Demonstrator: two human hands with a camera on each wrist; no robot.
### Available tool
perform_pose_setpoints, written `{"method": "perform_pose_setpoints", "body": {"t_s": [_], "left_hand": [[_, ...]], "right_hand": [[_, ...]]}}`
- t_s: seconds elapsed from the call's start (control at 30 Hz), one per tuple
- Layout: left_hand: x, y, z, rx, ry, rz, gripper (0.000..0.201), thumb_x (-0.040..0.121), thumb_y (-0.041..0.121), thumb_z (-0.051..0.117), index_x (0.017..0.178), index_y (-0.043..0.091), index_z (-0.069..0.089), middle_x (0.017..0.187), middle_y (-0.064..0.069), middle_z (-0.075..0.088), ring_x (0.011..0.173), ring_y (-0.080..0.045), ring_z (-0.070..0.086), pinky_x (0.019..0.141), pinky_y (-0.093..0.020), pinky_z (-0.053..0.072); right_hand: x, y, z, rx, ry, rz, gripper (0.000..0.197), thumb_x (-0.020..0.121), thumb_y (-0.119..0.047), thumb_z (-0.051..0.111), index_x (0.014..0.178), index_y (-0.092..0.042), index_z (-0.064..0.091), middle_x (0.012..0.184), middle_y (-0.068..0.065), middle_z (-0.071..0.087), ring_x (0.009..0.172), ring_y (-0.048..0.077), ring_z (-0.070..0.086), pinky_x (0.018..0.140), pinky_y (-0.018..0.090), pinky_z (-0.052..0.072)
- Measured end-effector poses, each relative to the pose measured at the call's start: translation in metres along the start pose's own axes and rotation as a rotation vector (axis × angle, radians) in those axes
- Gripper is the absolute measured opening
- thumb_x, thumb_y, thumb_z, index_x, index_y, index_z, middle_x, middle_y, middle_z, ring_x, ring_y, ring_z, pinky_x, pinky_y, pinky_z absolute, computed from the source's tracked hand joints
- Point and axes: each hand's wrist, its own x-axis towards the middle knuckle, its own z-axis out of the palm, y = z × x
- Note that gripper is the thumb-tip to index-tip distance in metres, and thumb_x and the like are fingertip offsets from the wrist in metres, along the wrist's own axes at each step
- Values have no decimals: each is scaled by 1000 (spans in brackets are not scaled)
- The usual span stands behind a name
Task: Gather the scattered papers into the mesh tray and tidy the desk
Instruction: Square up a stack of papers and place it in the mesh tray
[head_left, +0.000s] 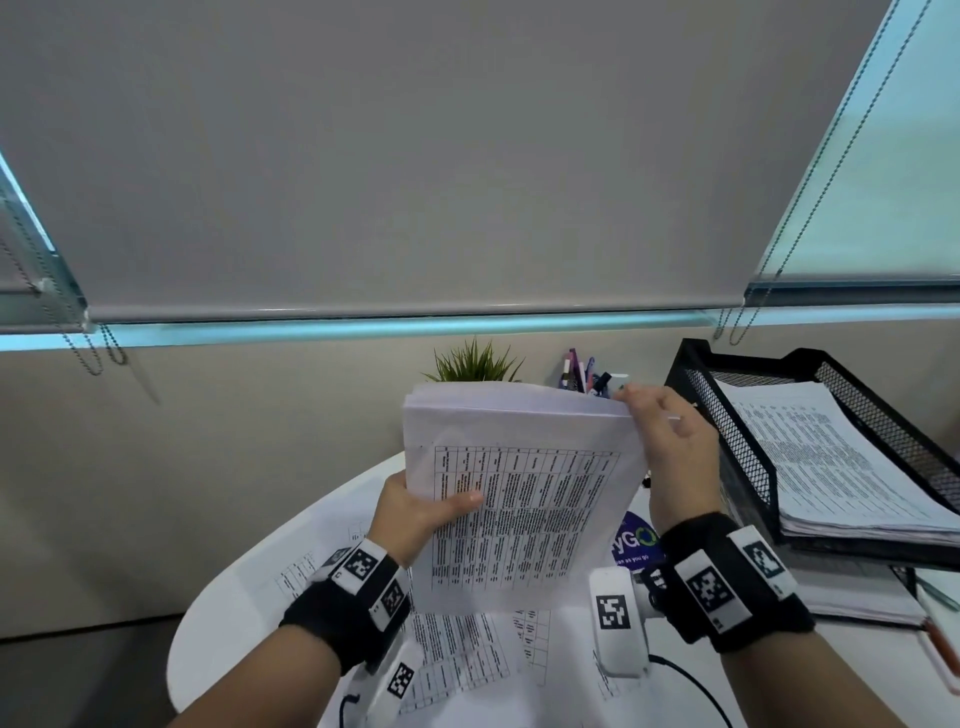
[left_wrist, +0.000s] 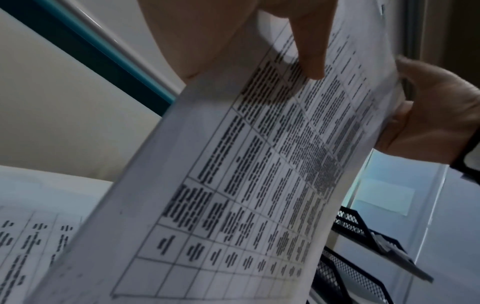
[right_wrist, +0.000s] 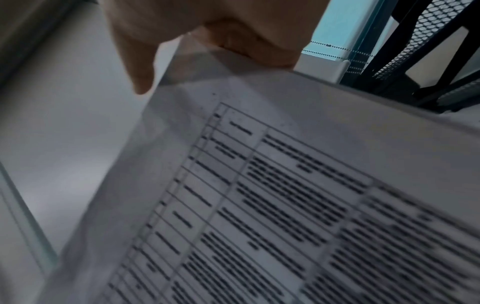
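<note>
At the centre of the head view both hands hold a stack of papers (head_left: 519, 493) upright above the white tabletop (head_left: 249, 613). The left hand (head_left: 415, 512) pinches its lower left edge, thumb on the printed face; the right hand (head_left: 670, 447) grips the upper right corner. The mesh tray (head_left: 748, 457), already holding sheets, sits at right of the frame, just beside the right hand, so that hand likely leads. More loose sheets (head_left: 462, 649) lie below.

- Left hand (head_left: 415, 512) raised, thumb across the front of a paper stack (head_left: 519, 493), fingers behind.
- Right hand (head_left: 670, 447) raised, pinching the stack's upper right corner.
</note>
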Motion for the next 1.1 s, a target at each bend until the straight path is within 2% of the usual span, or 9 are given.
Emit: {"method": "perform_pose_setpoints", "body": {"t_s": [0.07, 0.2, 0.33, 0.43, 0.5, 0.77, 0.9, 1.03, 1.1], "left_hand": [[0, -3, 1, 27, 20, -16, 33, 59, 5, 85, 85, 17, 67, 78, 3, 75, 84, -19, 70, 76, -33, 56], [2, -4, 2, 31, 50, -43, 23, 66, 4, 80, 82, 15, 67, 74, 2, 74, 81, -19, 70, 72, -31, 57], [2, -2, 6, 49, 88, -26, 25, 64, 10, 82, 85, 14, 69, 84, -5, 74, 86, -24, 70, 80, -41, 56], [1, 3, 9, 24, 141, 17, 20, 66, 9, 82, 78, 16, 67, 74, -1, 73, 77, -19, 70, 73, -36, 57], [2, 5, 8, -2, 160, 23, 21, 65, 7, 82, 75, 17, 66, 69, 3, 73, 73, -15, 71, 68, -33, 57], [-2, -9, 13, 10, 188, -33, 25, 65, 8, 83, 82, 15, 65, 85, -8, 71, 87, -26, 68, 79, -38, 55], [-5, -10, 14, -26, 195, -36, 26, 65, 2, 81, 81, 17, 67, 79, 0, 73, 82, -20, 69, 74, -34, 56], [-14, -25, 16, 75, 195, -89, 26, 66, 8, 81, 82, 18, 63, 79, -5, 68, 75, -19, 64, 70, -28, 53], [-15, -26, 15, 83, 198, -94, 24, 66, 9, 82, 79, 17, 63, 79, -11, 68, 70, -23, 62, 71, -31, 54]], "right_hand": [[-3, 10, -3, -31, -51, 8, 47, 58, -54, 73, 88, -18, 67, 91, 2, 69, 84, 20, 63, 77, 36, 49], [-16, 36, -9, -2, -162, 202, 60, 48, -45, 84, 96, -15, 66, 91, 6, 74, 88, 24, 70, 83, 44, 55], [-22, 41, -8, -70, -168, 254, 35, 57, -29, 86, 86, -20, 69, 88, 7, 74, 84, 19, 70, 81, 40, 56], [-24, 30, -7, -92, -160, 225, 10, 75, -16, 75, 82, -18, 69, 85, 7, 74, 79, 18, 71, 72, 32, 57], [-27, 25, -7, -79, -151, 212, 7, 77, -12, 73, 82, -16, 70, 85, 9, 74, 80, 21, 71, 74, 33, 58], [-44, 58, 0, -9, -59, 425, 33, 63, -13, 85, 90, -17, 66, 96, 6, 73, 93, 22, 68, 90, 41, 52], [-43, 67, -3, 43, -39, 466, 30, 65, -10, 82, 88, -16, 64, 89, 2, 71, 84, 14, 66, 84, 32, 52], [-56, 94, -3, 7, -40, 571, 80, 49, -34, 90, 115, -8, 53, 103, -2, 65, 99, 19, 59, 95, 32, 42], [-56, 96, -6, 3, -21, 596, 62, 59, -23, 87, 106, -8, 50, 94, -6, 60, 102, 20, 55, 92, 28, 37]]}}
